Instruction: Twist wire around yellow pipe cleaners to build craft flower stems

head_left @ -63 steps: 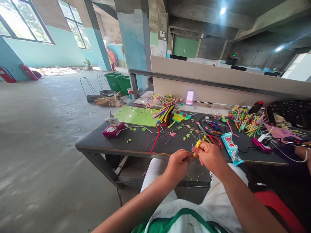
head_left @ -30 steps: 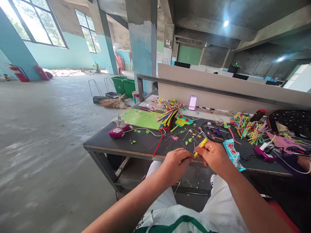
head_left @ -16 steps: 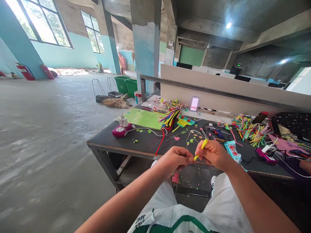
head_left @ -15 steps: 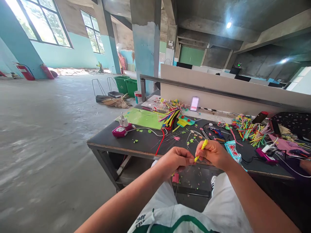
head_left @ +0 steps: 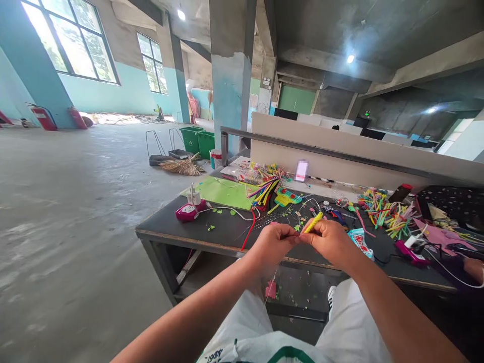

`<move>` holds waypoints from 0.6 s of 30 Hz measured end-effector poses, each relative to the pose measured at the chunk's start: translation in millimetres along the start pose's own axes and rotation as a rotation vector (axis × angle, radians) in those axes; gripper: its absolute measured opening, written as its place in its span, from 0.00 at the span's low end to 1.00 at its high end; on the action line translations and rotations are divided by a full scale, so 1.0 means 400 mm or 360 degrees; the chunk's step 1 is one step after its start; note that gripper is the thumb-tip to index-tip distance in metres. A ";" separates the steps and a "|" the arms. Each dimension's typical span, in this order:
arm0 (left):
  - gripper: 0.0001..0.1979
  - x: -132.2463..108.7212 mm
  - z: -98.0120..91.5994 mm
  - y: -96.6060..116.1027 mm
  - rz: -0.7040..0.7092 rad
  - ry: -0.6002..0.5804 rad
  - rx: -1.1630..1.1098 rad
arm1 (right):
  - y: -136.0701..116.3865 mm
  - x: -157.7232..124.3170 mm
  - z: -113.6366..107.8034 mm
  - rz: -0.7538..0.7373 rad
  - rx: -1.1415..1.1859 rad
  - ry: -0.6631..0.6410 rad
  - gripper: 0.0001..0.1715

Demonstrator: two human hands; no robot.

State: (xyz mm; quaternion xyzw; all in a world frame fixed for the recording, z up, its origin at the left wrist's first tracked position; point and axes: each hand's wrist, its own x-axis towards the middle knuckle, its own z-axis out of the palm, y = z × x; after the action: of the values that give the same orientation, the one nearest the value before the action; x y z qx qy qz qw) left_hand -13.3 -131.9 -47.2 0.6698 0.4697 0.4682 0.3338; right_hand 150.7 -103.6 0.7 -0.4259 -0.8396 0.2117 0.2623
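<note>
My right hand (head_left: 329, 241) pinches a short yellow pipe cleaner (head_left: 313, 222) that sticks up and to the right from its fingers. My left hand (head_left: 273, 244) is closed next to it, fingertips touching the lower end of the yellow piece and a thin wire (head_left: 269, 292) that hangs down below with a small pink star-shaped cutout (head_left: 270, 289). Both hands hover over the near edge of the dark work table (head_left: 227, 233), above my lap.
On the table lie a green sheet (head_left: 219, 192), a bundle of coloured pipe cleaners (head_left: 264, 187), a pink glue gun (head_left: 189, 209) with white cord, scissors and tools (head_left: 335, 214), a candy-like packet (head_left: 361, 243) and more coloured sticks (head_left: 381, 209). Another person's hand (head_left: 474, 267) is at the right edge.
My hands have come closer together and risen slightly; the fingertips now meet at the yellow piece. The view has tilted up a little.
</note>
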 end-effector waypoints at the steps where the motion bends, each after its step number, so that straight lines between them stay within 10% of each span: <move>1: 0.14 0.008 -0.007 0.000 0.0014 -0.0039 0.0032 | -0.003 0.001 -0.006 -0.0015 -0.0001 -0.0004 0.08; 5: 0.12 0.017 -0.035 -0.002 0.0220 -0.0016 0.0311 | 0.018 0.007 -0.012 0.0134 0.0048 0.0055 0.10; 10: 0.10 -0.029 -0.026 -0.004 0.0819 0.0867 0.0744 | 0.076 0.029 0.014 0.0383 0.0146 0.0384 0.16; 18: 0.08 -0.024 0.055 -0.008 0.0936 0.0739 0.1034 | 0.085 0.040 0.069 0.0365 0.0575 0.0474 0.22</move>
State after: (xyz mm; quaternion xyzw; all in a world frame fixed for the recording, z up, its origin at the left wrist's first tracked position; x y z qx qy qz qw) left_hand 5.3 -140.0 -60.7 0.7214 0.4445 0.5089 -0.1519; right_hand 146.2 -75.4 -36.5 -0.4910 -0.6866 0.3215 0.4291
